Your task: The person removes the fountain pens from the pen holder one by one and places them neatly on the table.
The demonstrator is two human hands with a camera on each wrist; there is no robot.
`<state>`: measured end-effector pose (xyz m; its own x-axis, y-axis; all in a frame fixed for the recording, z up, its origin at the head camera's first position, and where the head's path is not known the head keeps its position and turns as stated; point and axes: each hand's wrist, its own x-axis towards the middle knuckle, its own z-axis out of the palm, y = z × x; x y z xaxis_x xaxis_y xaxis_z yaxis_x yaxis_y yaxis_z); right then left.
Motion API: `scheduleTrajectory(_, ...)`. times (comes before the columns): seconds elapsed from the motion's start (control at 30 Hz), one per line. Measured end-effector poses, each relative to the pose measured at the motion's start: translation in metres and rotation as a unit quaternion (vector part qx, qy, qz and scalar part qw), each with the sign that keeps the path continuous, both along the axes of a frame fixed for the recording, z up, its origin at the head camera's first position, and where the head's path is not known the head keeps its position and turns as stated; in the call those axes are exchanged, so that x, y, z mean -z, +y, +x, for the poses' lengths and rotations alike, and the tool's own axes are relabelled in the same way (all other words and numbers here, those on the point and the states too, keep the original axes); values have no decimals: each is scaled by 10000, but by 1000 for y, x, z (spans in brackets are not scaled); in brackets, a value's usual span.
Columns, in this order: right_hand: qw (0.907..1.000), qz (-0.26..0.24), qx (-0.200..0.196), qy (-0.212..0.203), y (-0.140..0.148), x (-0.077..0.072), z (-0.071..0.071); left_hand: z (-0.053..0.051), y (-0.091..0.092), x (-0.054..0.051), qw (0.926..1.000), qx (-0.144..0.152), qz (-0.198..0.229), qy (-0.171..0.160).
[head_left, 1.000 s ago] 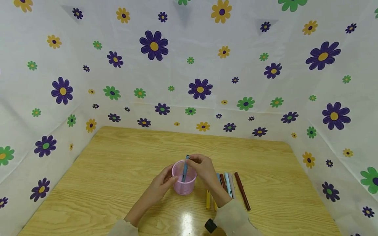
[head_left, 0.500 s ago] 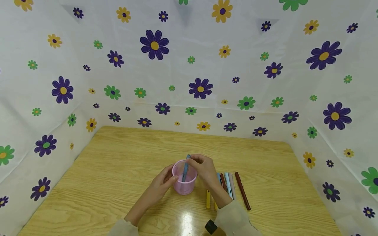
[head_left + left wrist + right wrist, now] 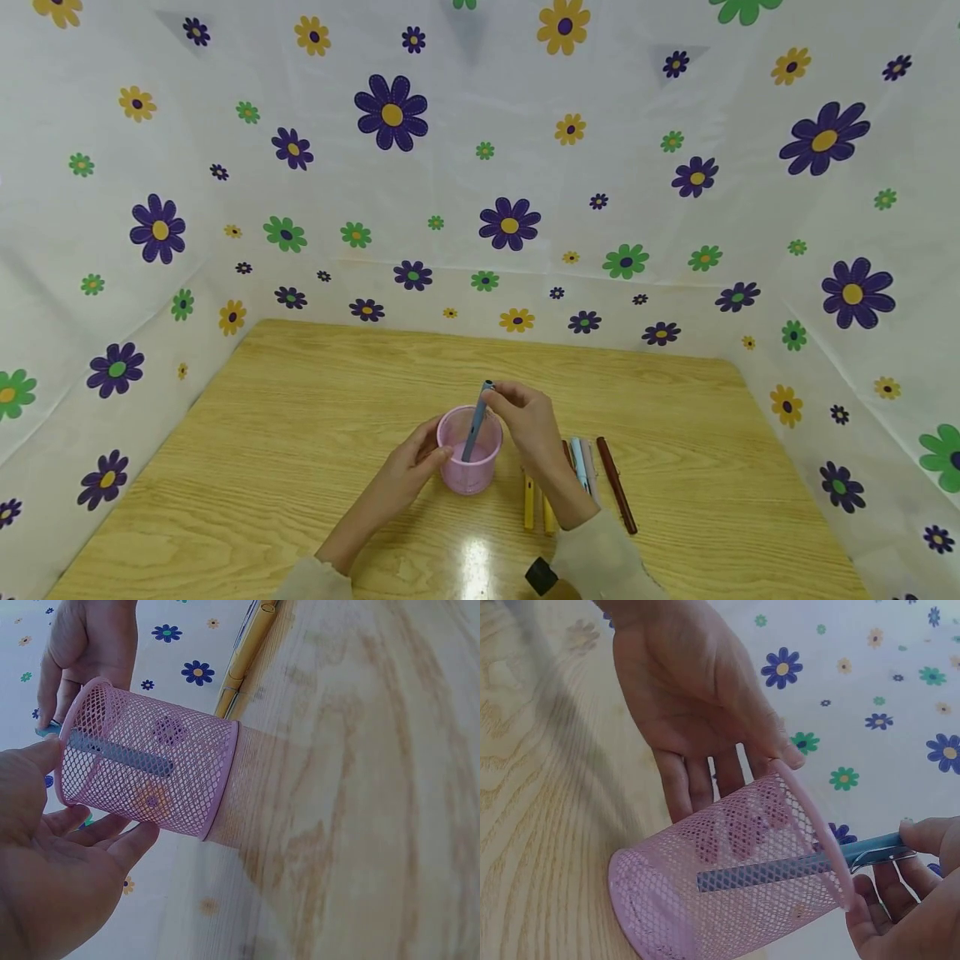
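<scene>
A pink mesh pen cup [image 3: 467,478] stands upright on the wooden table. My left hand [image 3: 408,472] holds its left side, thumb at the rim; in the left wrist view the fingers of this left hand [image 3: 67,877] curve along the mesh. Between thumb and fingers my right hand [image 3: 531,423] pinches the upper end of a blue-grey pen [image 3: 476,429]. The pen's lower part is inside the cup, leaning to the right. Through the mesh in the right wrist view, the lower end of the pen [image 3: 769,873] appears above the cup's base.
Right of the cup lie two yellow pens [image 3: 528,504], a light blue pen [image 3: 580,465], a grey pen [image 3: 589,468] and a dark brown pen [image 3: 617,485]. My right forearm partly covers this row. A flower-printed cloth [image 3: 450,183] surrounds the table's back and sides.
My right hand has shifted slightly up and to the right, tilting the pen's top further right. The left hand and the cup have stayed in place.
</scene>
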<state>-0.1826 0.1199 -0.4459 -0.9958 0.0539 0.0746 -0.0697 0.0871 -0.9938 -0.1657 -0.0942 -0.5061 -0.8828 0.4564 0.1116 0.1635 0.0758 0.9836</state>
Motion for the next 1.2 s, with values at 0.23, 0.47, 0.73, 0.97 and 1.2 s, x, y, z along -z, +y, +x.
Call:
scheduleTrajectory(0.23,9982,-513,-243,191,4,-12,2,0,0,0,10000,-45,-10,-15)
scheduleTrajectory(0.47,9956,-882,-157,271,8,-21,3,-1,0,0,10000,-31,-40,9)
scheduleTrajectory(0.73,9933,-1081,-106,400,13,-32,7,1,1,-1,9999,-110,-82,22)
scheduleTrajectory(0.97,9935,-1060,-125,387,21,-37,11,1,0,-1,9999,-112,-115,-10)
scheduleTrajectory(1.2,9935,-1082,-63,358,30,-42,15,1,0,0,9998,-91,-126,86)
